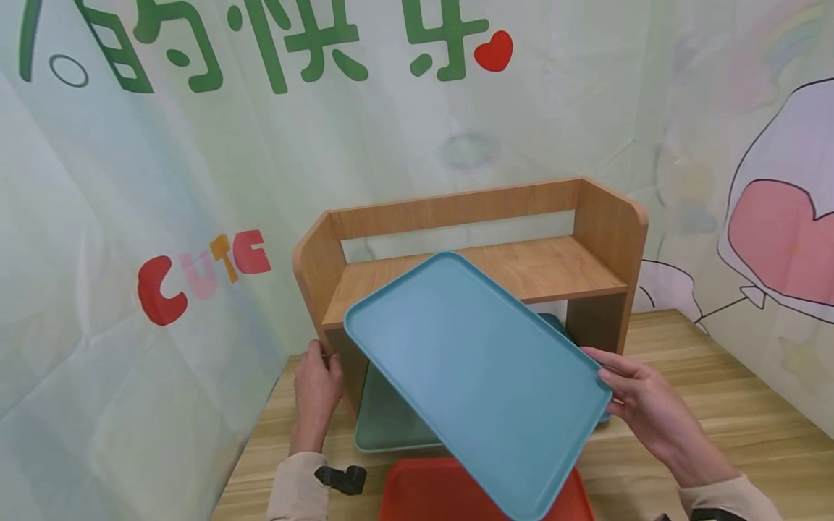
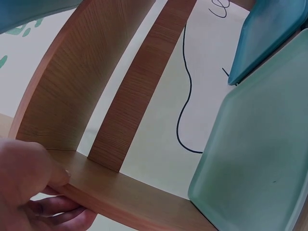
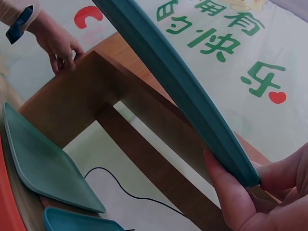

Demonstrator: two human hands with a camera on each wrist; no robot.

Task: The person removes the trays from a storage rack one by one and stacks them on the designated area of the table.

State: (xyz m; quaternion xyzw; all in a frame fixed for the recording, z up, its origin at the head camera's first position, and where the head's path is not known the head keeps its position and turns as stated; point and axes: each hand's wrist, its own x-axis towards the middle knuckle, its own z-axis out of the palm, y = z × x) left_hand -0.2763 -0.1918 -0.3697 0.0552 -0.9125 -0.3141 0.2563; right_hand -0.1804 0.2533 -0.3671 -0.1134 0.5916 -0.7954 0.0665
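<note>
A light blue rectangular tray (image 1: 476, 376) is held up at a tilt in front of a small wooden desktop shelf (image 1: 456, 208). My right hand (image 1: 654, 409) pinches its right edge; the right wrist view shows the thumb on one side of the rim and fingers on the other. With my left hand (image 1: 317, 391) I grip the front edge of the shelf's left side panel, fingers wrapped around the board in the left wrist view. Under the shelf board lies a green tray (image 1: 386, 416), and beside it a darker blue tray (image 2: 267, 41), mostly hidden in the head view.
A red tray (image 1: 420, 488) lies on the wood-grain table (image 1: 736, 405) at the front, partly covered by the raised tray. Behind the shelf hangs a printed cloth backdrop (image 1: 554, 137). A thin dark line (image 2: 185, 115) shows behind the shelf's lower opening.
</note>
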